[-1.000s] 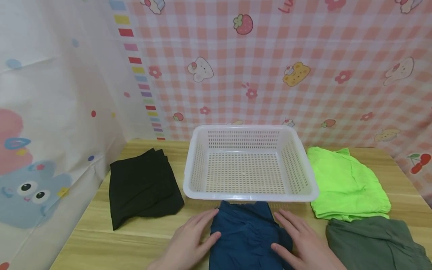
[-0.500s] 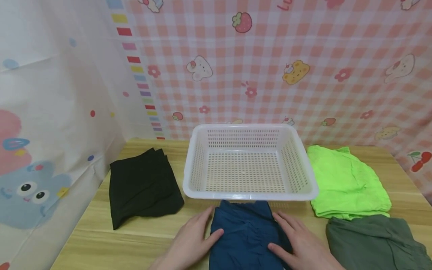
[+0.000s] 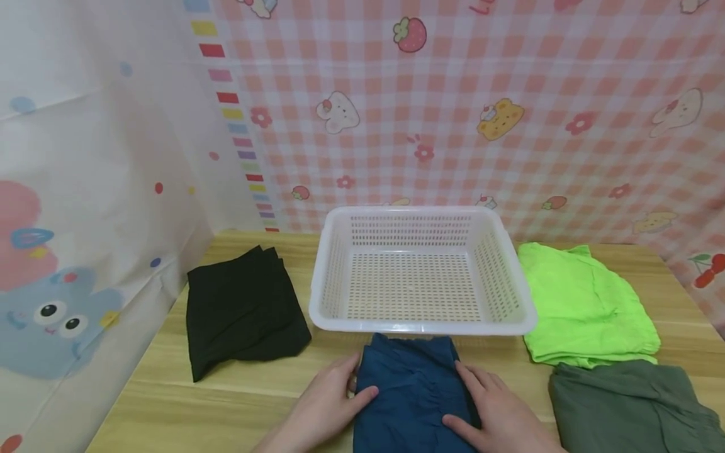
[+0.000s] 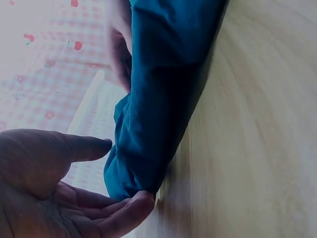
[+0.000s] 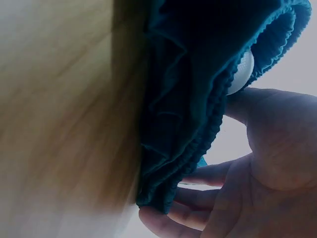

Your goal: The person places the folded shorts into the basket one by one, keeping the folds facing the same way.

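A folded navy garment [image 3: 416,387] lies on the table in front of the white basket, running out of the head view at the bottom. My left hand [image 3: 324,401] is at its left side, thumb over the upper face. In the left wrist view, that hand's fingertips [image 4: 141,201] touch the fold's lower end. My right hand [image 3: 501,412] flanks the other side, with its thumb on top and its fingers along the edge. The right wrist view shows a gathered elastic edge [image 5: 213,119] on the cloth, with fairly straight fingers [image 5: 158,220] against it.
The white perforated basket [image 3: 421,328] stands just behind the navy garment. A folded black garment [image 3: 246,314] lies to the left on the wooden table [image 3: 243,409]. At the right are a folded neon green garment [image 3: 586,305] and a grey-green one [image 3: 631,406].
My right hand has shifted slightly left, its thumb farther over the navy garment. My left fingers have drawn back a little along its side. The other garments and the basket stay put.
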`<state>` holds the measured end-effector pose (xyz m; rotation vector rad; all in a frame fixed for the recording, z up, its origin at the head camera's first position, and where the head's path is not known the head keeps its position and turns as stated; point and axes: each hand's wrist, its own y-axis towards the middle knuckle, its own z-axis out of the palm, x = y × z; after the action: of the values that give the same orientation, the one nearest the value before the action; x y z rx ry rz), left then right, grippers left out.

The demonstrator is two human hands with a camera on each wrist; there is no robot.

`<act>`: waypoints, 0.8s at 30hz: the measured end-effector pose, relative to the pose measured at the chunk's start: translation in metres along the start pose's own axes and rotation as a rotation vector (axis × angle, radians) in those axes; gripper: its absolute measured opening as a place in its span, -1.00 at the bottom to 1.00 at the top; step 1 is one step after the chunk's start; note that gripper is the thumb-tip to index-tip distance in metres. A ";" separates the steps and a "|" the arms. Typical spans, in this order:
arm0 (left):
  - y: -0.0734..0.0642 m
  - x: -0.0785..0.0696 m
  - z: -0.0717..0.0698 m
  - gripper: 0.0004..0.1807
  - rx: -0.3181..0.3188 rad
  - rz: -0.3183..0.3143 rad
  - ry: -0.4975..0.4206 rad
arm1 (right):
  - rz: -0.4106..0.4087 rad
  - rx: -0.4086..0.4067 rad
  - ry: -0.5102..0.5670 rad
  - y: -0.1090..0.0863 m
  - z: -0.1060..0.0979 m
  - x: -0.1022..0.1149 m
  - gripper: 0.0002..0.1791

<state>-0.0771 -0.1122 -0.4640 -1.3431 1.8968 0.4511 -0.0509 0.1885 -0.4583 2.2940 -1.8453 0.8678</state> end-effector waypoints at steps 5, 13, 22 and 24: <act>0.004 0.001 0.002 -0.44 0.003 0.018 -0.015 | 0.035 0.001 -0.018 0.004 -0.002 0.004 0.05; 0.006 -0.006 -0.001 -0.44 0.027 -0.030 -0.061 | 0.034 -0.014 -0.017 0.009 -0.003 0.008 0.01; 0.002 -0.016 -0.001 -0.27 0.077 -0.043 -0.210 | 0.057 -0.028 0.144 0.013 -0.002 0.009 0.01; 0.001 -0.017 0.000 -0.25 0.089 -0.046 -0.257 | 0.058 -0.033 0.159 0.014 -0.002 0.010 0.01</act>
<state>-0.0755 -0.1003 -0.4515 -1.2066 1.6526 0.4858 -0.0628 0.1766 -0.4562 2.0956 -1.8515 0.9879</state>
